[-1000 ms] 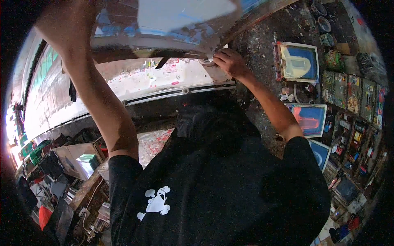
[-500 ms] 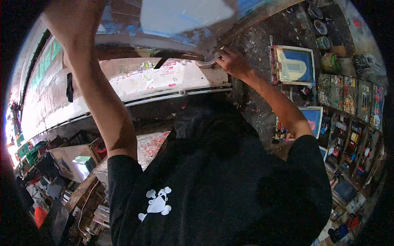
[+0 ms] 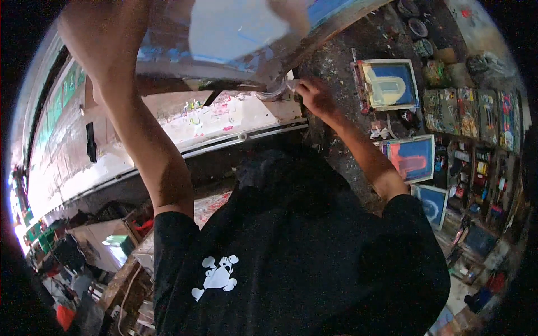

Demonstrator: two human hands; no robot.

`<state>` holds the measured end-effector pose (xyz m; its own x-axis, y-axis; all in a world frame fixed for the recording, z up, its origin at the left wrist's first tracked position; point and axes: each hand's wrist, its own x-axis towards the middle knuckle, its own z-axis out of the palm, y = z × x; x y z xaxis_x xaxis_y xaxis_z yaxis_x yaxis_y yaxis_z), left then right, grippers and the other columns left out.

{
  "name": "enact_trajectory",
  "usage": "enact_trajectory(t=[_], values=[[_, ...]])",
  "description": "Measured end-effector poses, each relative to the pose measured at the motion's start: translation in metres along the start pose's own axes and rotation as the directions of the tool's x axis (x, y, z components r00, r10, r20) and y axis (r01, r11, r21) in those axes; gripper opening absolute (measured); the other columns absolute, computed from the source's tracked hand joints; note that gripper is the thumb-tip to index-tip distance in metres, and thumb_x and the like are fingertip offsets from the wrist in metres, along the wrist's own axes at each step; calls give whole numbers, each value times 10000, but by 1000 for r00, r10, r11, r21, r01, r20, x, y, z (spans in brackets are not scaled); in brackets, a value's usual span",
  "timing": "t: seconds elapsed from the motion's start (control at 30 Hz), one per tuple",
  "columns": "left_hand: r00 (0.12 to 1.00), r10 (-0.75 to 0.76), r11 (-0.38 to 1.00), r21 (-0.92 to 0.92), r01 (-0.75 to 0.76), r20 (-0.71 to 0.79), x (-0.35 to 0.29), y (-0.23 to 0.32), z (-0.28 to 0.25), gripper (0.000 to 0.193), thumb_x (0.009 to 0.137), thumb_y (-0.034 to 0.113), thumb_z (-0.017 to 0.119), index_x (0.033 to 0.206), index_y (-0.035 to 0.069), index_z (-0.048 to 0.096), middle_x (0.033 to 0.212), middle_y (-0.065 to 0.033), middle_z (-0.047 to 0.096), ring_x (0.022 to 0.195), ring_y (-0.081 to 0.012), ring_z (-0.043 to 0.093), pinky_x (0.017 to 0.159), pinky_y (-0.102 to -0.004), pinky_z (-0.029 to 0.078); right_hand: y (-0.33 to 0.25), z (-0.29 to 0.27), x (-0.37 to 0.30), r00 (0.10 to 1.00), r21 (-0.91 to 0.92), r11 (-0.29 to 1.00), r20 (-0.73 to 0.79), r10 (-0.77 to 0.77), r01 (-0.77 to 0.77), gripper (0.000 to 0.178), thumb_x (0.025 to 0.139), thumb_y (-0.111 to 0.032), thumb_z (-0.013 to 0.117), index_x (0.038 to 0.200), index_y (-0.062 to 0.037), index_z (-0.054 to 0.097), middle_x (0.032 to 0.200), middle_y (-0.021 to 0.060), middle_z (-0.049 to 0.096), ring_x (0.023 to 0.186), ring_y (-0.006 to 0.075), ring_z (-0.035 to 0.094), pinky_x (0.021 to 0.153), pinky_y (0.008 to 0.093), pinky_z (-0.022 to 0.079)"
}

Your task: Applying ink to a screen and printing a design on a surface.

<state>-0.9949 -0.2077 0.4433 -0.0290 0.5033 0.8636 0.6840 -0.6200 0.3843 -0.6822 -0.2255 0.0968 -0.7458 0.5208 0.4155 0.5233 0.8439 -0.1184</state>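
At the upper left my left hand [image 3: 106, 33] is large and near the top edge, beside a wide framed screen [image 3: 162, 61] with a pale middle and blue patches. Its fingers are cut off or hidden, so what they hold does not show. My right hand [image 3: 316, 98] is closed at the screen's near right corner, fingers bent together. Beside its fingertips lies a roll of clear tape [image 3: 270, 94], and a pale strip [image 3: 291, 84] shows between roll and fingers. Whether the strip is gripped is hard to see.
Beneath the screen runs a long white paint-spotted table [image 3: 241, 109] with a metal rail [image 3: 242, 136]. Smaller framed screens [image 3: 390, 84] stand on the right, near shelves of small items [image 3: 476, 179]. Cluttered boards [image 3: 101, 241] sit at lower left.
My right hand has drawn slightly down from the screen's corner, and the tape roll now shows more. The view has shifted, so the screens on the right sit further left.
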Motion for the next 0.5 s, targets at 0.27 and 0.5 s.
enact_trajectory(t=[0.27,0.5], values=[[991,-101,946,301,122,-85,-6,12,-6,267,798,150,819,734,-7,612,790,-102,723,690,-78,610,624,-238,499,-22,-63,-46,67,837,-210,281,957,-505,209,852,-73,703,1054,-29,680,994,93,660,975,240,645,803,382,536],[1000,-20,870,493,8,19,3,-33,-22,433,807,363,791,887,7,558,738,-73,599,656,-177,591,577,-324,530,-100,-116,-223,-61,637,-52,8,998,-769,194,812,-94,709,978,6,692,871,84,697,869,217,680,706,379,541]])
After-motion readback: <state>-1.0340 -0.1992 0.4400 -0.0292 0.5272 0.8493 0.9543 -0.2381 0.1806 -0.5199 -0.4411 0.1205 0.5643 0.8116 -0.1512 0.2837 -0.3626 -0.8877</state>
